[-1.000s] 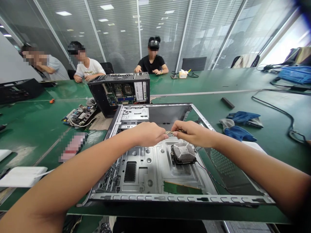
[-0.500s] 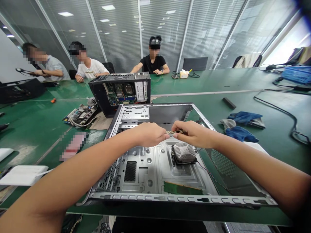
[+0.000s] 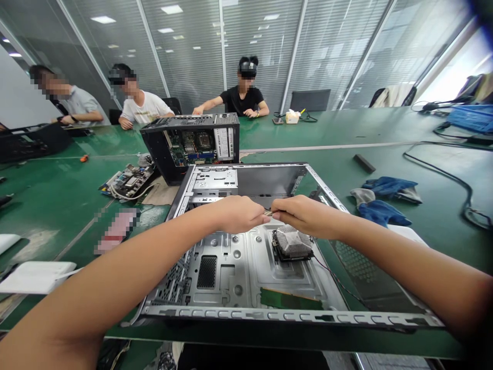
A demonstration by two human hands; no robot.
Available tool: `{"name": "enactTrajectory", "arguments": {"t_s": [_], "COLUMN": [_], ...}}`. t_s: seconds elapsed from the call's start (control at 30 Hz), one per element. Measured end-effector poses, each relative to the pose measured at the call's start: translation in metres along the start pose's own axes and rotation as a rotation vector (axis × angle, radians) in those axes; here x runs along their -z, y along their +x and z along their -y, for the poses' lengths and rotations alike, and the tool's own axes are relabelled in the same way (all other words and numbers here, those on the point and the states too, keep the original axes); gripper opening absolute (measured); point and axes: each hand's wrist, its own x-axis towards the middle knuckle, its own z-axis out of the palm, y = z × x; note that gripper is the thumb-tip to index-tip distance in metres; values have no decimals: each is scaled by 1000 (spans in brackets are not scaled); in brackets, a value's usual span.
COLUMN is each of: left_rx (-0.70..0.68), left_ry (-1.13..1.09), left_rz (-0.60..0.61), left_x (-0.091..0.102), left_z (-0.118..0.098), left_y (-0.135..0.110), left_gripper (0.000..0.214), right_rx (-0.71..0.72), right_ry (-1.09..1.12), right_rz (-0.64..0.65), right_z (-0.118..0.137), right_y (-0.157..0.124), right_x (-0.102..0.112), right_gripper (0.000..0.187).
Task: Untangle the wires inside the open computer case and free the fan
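Observation:
Between my two hands runs a short visible bit of twisted cable (image 3: 268, 213), pale and dark in colour. My left hand (image 3: 243, 213) is closed on one side of it, and my right hand (image 3: 298, 213) pinches it close by; the fingertips nearly meet. Most of the cable is hidden by my fingers. Both hands hover over an opened metal computer case (image 3: 246, 252) lying flat. Below my right hand, a CPU cooler (image 3: 293, 241) with silver fins rests inside the case. A green memory module (image 3: 290, 299) lies near the case's front rim.
Behind stands another computer case (image 3: 154, 149), with a loose circuit board (image 3: 129, 180) left of it. Blue gloves (image 3: 385, 205), a dark bar (image 3: 364, 163) and black cables (image 3: 454, 180) lie to the right. A white adapter (image 3: 38, 277) sits at left. Three people sit across the table.
My right hand has closed more tightly around the cable and moved slightly left toward my left hand, so less cable shows. Across the table, a person's arm has shifted left behind the standing case.

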Motion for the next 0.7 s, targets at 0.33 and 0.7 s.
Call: {"name": "enactTrajectory", "arguments": {"t_s": [0.33,0.7], "left_rx": [-22,-64], "left_ry": [-23,-238], "left_rz": [-4,-9], "left_x": [0,0], "left_z": [1,4], "left_y": [1,3], "left_gripper": [55,55], "right_rx": [-20,134], "right_ry": [-48,-303], "right_rz": [-32,-177], "right_z": [-1,-6], "right_y": [0,4], "right_x": [-2,-6], "right_gripper": [20,27]}}
